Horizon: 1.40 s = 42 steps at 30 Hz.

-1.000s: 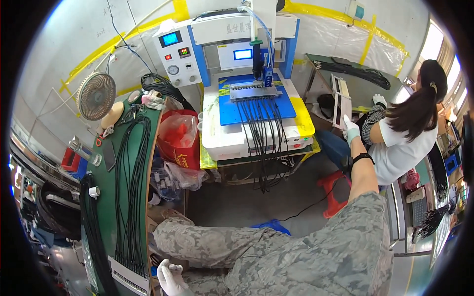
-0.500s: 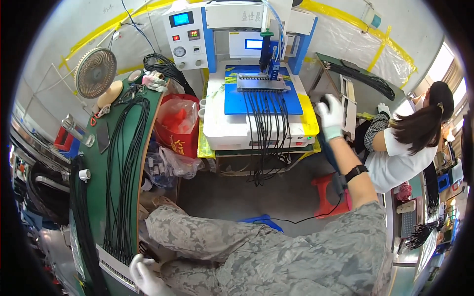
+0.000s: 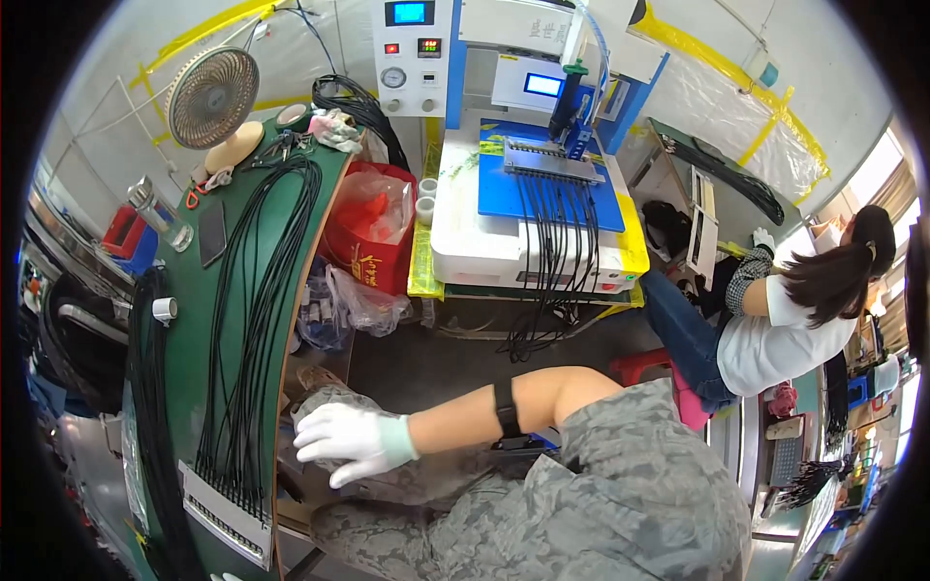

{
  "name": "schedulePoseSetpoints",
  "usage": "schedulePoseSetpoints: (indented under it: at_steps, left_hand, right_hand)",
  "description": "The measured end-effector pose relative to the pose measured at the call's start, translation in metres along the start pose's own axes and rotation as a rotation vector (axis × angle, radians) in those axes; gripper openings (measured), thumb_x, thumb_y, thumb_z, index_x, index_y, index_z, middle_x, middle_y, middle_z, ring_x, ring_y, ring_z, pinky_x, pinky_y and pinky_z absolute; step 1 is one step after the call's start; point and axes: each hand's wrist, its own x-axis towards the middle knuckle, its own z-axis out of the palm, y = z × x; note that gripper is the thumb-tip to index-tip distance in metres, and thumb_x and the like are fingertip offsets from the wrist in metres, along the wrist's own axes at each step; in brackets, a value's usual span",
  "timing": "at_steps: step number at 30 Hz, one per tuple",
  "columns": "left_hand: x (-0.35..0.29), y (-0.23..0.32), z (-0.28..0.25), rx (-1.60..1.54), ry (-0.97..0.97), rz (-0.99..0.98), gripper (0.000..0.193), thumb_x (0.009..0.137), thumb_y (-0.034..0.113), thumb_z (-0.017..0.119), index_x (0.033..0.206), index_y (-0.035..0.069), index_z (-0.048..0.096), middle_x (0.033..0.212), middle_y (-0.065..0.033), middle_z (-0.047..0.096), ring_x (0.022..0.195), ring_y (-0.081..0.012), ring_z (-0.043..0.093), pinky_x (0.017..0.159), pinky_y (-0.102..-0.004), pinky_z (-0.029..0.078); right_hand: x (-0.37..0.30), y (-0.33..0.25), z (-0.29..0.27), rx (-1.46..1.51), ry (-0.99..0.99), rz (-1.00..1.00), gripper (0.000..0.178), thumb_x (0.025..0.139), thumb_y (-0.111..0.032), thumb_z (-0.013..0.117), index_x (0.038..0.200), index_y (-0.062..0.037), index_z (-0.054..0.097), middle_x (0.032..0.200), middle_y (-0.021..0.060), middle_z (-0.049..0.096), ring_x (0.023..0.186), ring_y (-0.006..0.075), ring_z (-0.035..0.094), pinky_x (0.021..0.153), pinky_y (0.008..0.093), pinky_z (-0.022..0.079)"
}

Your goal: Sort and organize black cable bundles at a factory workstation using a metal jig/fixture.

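Head view: the gloved right hand [image 3: 354, 441], fingers loosely spread, nothing visible in its grip, hangs beside the green tabletop's [image 3: 194, 324] right edge. At that edge's near end lies the slotted fixture [image 3: 228, 513], black cables [image 3: 262, 339] stretching toward the far edge; just a sliver of left hand [image 3: 227, 577] shows, its grip impossible to tell.

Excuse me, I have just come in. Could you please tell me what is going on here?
The person's white-gloved right hand hovers over their lap beside the green table, seemingly empty. Only a sliver of the left hand shows, so its grip cannot be told. On the table, black cables run to a pale slotted strip. Other cables hang from a metal fixture on the machine. A co-worker sits at right.
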Motion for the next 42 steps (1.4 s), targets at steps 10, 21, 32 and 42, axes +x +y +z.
schedulePoseSetpoints:
  at_steps: [10,21,32,42]
  left_hand:
    - [-0.001,-0.016,0.013,-0.198,-0.107,-0.113,0.037,0.098,0.019,0.048,0.12,-0.01,0.054,0.116,-0.0271,0.058,0.106,-0.0356,0.057,0.096,-0.0379,0.042]
    - [0.009,0.001,0.001,-0.123,-0.167,-0.1,0.032,0.097,0.015,0.048,0.116,-0.01,0.057,0.11,-0.0244,0.062,0.1,-0.0351,0.059,0.092,-0.038,0.045]
    - [0.004,0.003,-0.002,-0.084,-0.169,-0.047,0.035,0.098,0.025,0.048,0.116,-0.003,0.06,0.11,-0.0222,0.061,0.098,-0.0345,0.058,0.09,-0.0425,0.045]
    - [0.006,0.009,-0.002,-0.009,-0.083,-0.185,0.027,0.087,0.024,0.061,0.108,0.009,0.066,0.113,-0.014,0.06,0.111,-0.0307,0.051,0.1,-0.0412,0.037]
  right_hand:
    - [0.005,0.013,0.033,-0.024,0.051,-0.007,0.044,0.08,-0.034,0.063,0.11,-0.0031,0.056,0.108,0.013,0.055,0.111,0.0345,0.047,0.097,0.0473,0.036]
    - [0.006,0.015,0.034,-0.015,0.032,0.004,0.039,0.083,-0.032,0.062,0.108,-0.0029,0.057,0.106,0.0126,0.056,0.11,0.0332,0.048,0.096,0.0467,0.037]
    - [-0.001,0.011,0.033,0.001,0.043,-0.019,0.037,0.083,-0.029,0.064,0.108,-0.0027,0.058,0.103,0.0124,0.058,0.108,0.0332,0.05,0.097,0.0463,0.037]
    - [0.027,-0.004,0.016,0.112,0.001,0.113,0.033,0.081,-0.015,0.063,0.111,-0.0012,0.061,0.118,0.0167,0.058,0.113,0.0314,0.053,0.1,0.0403,0.039]
